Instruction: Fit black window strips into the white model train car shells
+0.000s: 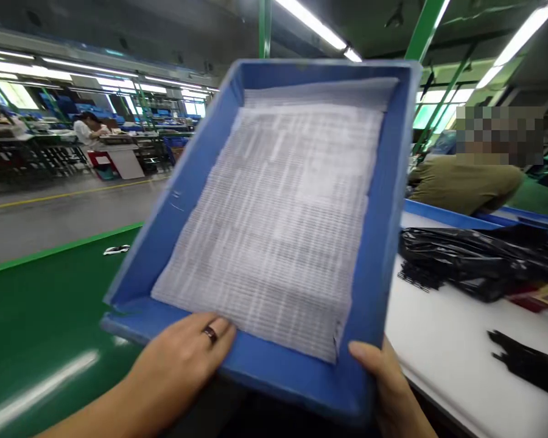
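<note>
A large blue plastic tray is held up in front of me, tilted so that its inside faces me. A pale grey, ribbed liner sheet covers the tray's bottom, and its far end bends up against the end wall. My left hand, with a dark ring on one finger, grips the near edge with its fingers over the rim. At the near right corner my right hand holds the side, its thumb inside the wall and its other fingers hidden behind it.
To the left runs a green conveyor belt with a small white piece on it. A white worktable at right carries black plastic bags and black parts. One person sits beyond that table, another far left.
</note>
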### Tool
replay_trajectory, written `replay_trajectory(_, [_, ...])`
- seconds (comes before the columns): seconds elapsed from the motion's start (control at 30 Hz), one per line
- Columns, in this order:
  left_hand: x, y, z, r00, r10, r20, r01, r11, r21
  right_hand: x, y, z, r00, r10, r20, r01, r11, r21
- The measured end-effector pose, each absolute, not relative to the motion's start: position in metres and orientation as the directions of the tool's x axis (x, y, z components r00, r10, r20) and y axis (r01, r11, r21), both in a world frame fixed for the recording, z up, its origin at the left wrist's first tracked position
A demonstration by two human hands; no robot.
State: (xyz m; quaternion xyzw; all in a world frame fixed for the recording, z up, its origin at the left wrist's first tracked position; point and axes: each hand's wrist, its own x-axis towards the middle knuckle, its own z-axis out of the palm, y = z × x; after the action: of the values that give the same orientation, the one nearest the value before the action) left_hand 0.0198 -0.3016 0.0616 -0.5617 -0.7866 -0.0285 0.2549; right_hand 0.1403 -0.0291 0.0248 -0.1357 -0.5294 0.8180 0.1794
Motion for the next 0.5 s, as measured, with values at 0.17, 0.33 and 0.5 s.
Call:
replay_trajectory(0.17, [-0.032, -0.347, 0.081, -0.348, 0.782, 0.517, 0.748, 0.564, -0.349, 0.041, -0.018, 0.064, -0.963, 0.141, 0.23, -0.262, -0.292, -0.92])
replay_trajectory(0.33, [-0.129, -0.377, 0.11, -0.557, 0.66, 0.505, 0.531, 0.75, -0.395, 0.017, 0.006, 0.028, -0.945, 0.259, 0.201, -0.21, -0.006, -0.978])
replay_trajectory(0.5, [-0.262, -0.368, 0.133, -0.796, 0.498, 0.344, 0.356, 0.845, -0.398, 0.049, 0.045, -0.029, -0.846, 0.345, 0.406, -0.19, 0.516, -0.835])
